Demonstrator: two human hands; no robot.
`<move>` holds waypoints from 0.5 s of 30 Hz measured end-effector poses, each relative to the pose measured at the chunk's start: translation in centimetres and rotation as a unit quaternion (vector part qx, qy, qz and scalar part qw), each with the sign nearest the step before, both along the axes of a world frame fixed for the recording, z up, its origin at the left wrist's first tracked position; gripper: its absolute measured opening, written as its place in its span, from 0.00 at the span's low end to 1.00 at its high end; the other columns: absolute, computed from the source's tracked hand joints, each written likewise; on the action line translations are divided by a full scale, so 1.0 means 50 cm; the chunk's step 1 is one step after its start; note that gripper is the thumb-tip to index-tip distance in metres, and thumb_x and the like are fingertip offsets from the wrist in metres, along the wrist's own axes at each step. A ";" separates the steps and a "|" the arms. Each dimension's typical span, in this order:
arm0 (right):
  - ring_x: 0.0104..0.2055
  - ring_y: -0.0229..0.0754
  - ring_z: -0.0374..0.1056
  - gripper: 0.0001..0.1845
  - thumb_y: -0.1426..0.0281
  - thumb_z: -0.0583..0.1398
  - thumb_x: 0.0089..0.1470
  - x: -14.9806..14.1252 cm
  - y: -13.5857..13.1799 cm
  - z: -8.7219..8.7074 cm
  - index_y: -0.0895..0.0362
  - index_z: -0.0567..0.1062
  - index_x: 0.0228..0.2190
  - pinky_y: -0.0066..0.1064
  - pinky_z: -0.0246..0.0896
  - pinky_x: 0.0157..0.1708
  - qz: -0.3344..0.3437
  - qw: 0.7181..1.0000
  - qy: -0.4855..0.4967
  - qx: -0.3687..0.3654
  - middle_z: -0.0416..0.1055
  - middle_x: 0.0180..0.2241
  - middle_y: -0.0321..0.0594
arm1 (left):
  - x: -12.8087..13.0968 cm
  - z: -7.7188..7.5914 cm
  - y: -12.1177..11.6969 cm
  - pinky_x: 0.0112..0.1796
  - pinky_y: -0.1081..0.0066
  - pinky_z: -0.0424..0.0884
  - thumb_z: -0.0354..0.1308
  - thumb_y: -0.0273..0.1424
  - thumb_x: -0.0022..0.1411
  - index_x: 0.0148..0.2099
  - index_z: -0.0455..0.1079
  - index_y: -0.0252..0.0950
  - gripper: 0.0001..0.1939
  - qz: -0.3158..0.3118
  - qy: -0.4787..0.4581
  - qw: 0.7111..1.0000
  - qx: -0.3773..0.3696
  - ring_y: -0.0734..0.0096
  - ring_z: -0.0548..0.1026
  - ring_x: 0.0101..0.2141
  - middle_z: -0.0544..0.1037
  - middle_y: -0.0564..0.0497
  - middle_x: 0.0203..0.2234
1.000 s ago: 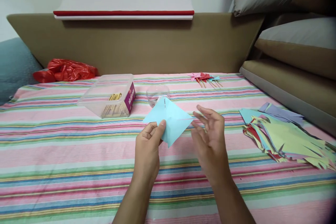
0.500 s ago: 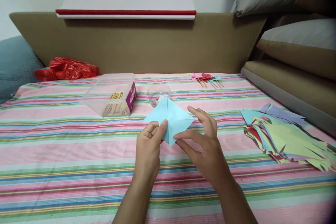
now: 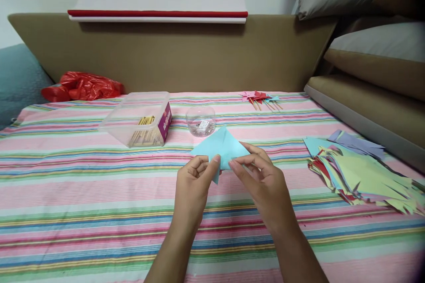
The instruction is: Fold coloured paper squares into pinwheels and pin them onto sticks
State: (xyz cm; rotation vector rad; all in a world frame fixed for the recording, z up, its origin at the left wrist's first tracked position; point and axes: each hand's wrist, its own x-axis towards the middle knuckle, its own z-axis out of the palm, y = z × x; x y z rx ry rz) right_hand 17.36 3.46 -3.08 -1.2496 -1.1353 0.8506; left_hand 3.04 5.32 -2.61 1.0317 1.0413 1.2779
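Observation:
A light-blue sheet of paper point(image 3: 222, 145), cut and partly bent over, is held up in front of me above the striped cloth. My left hand point(image 3: 196, 182) pinches its lower left part, thumb on top and fingers curled beneath. At the lower right, my right hand point(image 3: 262, 181) grips the paper between thumb and fingers, pressing the bent-in part. A narrow blue point hangs below the left thumb. Just beyond the paper stands a round clear container point(image 3: 200, 121) with small shiny items and a white label inside.
A clear plastic box point(image 3: 134, 126) of wooden sticks stands at left, near a red plastic bag point(image 3: 86, 86). Paper pinwheels on sticks point(image 3: 260, 98) lie at the back. Cut coloured papers point(image 3: 368, 174) are piled at right, beside stacked cushions point(image 3: 375, 68).
My right hand has closed onto the paper and bent its lower corner inward. Both hands and the paper have shifted slightly right, uncovering the round container.

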 end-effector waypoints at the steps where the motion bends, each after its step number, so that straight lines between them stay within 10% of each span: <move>1: 0.64 0.57 0.61 0.09 0.57 0.69 0.52 -0.001 0.001 -0.001 0.49 0.82 0.29 0.52 0.57 0.62 -0.005 1.000 0.009 -0.006 0.68 0.58 0.43 | 0.000 0.000 -0.001 0.35 0.71 0.66 0.68 0.41 0.61 0.30 0.72 0.35 0.16 -0.002 0.003 1.000 0.002 0.72 0.70 0.29 0.73 0.54 0.23; 15: 0.61 0.56 0.64 0.09 0.57 0.69 0.51 -0.003 0.009 -0.018 0.49 0.82 0.28 0.48 0.66 0.54 -0.032 0.999 -0.012 0.009 0.70 0.55 0.42 | 0.006 0.002 -0.003 0.34 0.71 0.65 0.67 0.42 0.61 0.28 0.70 0.35 0.17 -0.016 0.034 0.999 0.006 0.72 0.70 0.30 0.73 0.54 0.23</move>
